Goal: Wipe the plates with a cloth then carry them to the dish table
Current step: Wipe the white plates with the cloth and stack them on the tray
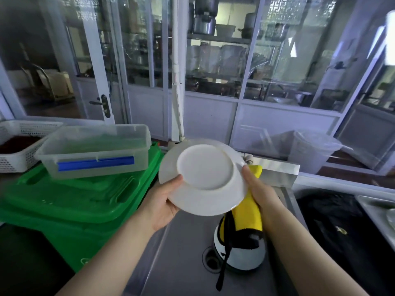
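A green bin (70,201) stands at the left edge of the steel sink (177,253), with a clear tub (96,150) resting on its lid; the tub has a blue clip on its near side. Left of the tub sits a white basket (19,144) with something dark inside. In the sink, beside the drain (211,260), stands a white bowl (241,253) — a dark strap (224,259) hangs across it and down to the sink floor. At the right edge lies a black bag (333,227), and behind it, toward the far right corner, a clear bucket (312,150).

The plate (203,176) is held in the air above the sink, tilted with its underside facing the camera. The left hand (164,201) grasps its lower left rim, thumb curled over the underside and fingers hidden behind. The right hand (260,193) is at the plate's right rim, thumb tip on the edge; it grips a yellow cloth (248,214), which shows above the thumb and hangs below the palm, behind the plate. Whether the cloth presses on the plate's far face cannot be told.

Behind the sink runs a wall of white-framed glass panels (267,60) and a door (94,60) with a dark handle — shelves of pots show through the glass.
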A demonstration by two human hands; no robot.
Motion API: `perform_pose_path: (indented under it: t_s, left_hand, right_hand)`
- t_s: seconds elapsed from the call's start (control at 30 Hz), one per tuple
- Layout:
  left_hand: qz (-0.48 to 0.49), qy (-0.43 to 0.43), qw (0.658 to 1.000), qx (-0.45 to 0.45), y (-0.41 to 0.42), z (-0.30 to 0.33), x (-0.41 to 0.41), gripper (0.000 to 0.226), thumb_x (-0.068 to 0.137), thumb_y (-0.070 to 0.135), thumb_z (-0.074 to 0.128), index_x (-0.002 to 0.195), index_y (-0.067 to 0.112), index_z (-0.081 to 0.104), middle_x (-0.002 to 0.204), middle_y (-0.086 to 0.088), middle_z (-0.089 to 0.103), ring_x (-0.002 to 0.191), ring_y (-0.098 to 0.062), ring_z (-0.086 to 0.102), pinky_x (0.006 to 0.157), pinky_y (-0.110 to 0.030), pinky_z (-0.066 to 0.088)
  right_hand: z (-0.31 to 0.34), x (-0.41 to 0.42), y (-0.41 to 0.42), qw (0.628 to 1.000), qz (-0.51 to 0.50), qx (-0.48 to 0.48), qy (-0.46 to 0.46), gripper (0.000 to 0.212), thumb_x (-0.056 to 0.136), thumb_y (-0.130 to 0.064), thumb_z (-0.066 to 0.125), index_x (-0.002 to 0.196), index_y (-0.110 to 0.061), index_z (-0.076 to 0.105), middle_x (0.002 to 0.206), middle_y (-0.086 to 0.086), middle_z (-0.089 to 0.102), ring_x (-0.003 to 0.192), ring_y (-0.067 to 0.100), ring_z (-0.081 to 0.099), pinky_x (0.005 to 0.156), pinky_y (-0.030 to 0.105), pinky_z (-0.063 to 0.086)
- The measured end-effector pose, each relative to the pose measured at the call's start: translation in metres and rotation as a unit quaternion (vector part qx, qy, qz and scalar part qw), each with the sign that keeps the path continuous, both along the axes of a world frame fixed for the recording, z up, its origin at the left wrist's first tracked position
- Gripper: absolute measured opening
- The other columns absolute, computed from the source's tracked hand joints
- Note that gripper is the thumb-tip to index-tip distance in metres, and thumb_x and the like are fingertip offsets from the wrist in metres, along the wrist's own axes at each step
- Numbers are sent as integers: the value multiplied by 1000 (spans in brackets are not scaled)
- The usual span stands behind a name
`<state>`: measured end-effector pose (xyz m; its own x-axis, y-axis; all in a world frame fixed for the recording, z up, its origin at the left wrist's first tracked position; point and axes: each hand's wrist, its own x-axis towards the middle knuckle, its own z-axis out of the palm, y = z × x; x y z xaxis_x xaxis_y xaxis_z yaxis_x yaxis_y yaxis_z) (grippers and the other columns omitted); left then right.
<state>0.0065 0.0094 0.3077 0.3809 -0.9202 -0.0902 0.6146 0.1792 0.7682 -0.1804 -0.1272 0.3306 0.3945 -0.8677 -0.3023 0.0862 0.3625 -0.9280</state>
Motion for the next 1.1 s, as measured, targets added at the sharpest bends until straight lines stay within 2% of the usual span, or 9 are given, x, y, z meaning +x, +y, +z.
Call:
perform_pose_path:
  t_s: [0.07,0.23,0.33,0.43,0.6,0.73,0.87,0.97,1.1]
  left_hand:
    - [29,-95,995,-5,3,2,-2,35,64,18,79,98,28,76,99,-2,75,89,-16,72,64,-29,58]
    - [75,-337,938,24,15,4,-8,27,64,31,74,91,27,75,93,6,76,87,-9,71,66,-17,54]
    - [42,-442,895,48,21,3,-19,21,71,31,68,87,18,74,81,8,75,75,-6,69,64,-15,50]
    - [42,-528,846,57,23,4,-28,26,77,32,68,97,16,73,77,18,70,74,4,66,64,-14,51]
    - [75,-574,814,48,24,13,-25,32,72,40,61,75,10,69,62,1,65,57,-11,60,49,-28,43]
    - [77,-570,817,50,21,8,-20,24,70,37,65,62,15,65,53,-5,58,47,-8,50,44,-21,34]
    - [89,-515,852,41,17,2,-15,9,71,31,67,76,38,71,72,11,71,64,2,63,57,-22,49]
    - [85,-510,856,15,20,-3,-11,32,77,28,66,101,48,65,101,17,71,95,1,65,80,-22,53]
    - [72,-498,864,8,22,0,-10,19,66,42,62,73,25,68,67,1,69,63,-2,62,57,-17,45]
  right_hand:
    - [-10,-2,-5,998,-36,21,41,48,82,-46,71,104,-4,65,87,13,74,77,32,72,68,43,59]
    - [-18,0,-10,996,-60,52,36,33,87,-36,64,106,-9,62,105,12,68,97,32,63,96,49,46]
    - [-12,13,-7,996,-35,-63,55,47,91,-25,63,135,-17,49,127,1,59,111,27,58,96,42,45]
    - [2,19,3,975,-50,-197,93,48,92,-24,61,137,-28,43,125,-11,46,108,15,51,87,32,40]
    - [24,22,18,921,-38,-373,107,41,94,-27,56,134,-30,51,122,-11,56,109,8,54,93,31,42]
    - [37,36,48,828,2,-550,112,46,93,-14,52,136,-32,51,128,-9,41,111,-5,37,95,0,26]
    - [18,48,88,713,57,-680,159,47,88,-6,52,124,-34,63,134,8,47,110,26,46,96,25,35]
    - [10,49,95,695,91,-691,175,39,93,-18,45,119,-37,66,136,7,50,101,32,51,86,35,45]
    - [21,58,80,702,91,-688,162,50,85,0,50,119,-32,68,134,12,50,106,39,51,90,46,47]
